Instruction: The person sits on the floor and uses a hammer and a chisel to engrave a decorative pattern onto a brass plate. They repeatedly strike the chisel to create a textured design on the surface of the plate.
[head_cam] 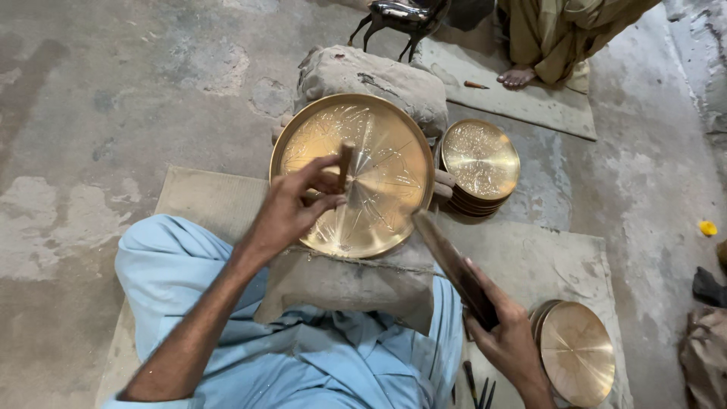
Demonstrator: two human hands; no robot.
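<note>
L hand (pixel 297 206) pinches chisel (pixel 344 163) on brass plate (pixel 352 176), R hand (pixel 506 333) grips wooden mallet (pixel 453 265); engraving partly done, centre w/ lines, rim plain

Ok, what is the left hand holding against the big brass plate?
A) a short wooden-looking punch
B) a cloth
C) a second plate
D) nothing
A: the left hand pinches a short brown punch upright on the large brass plate.

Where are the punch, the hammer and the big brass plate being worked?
punch (pixel 345 160), head view, on its wooden shaft above the fingers.
hammer (pixel 447 254), head view, mid-handle.
big brass plate (pixel 386 144), head view, bare engraved face.
</note>
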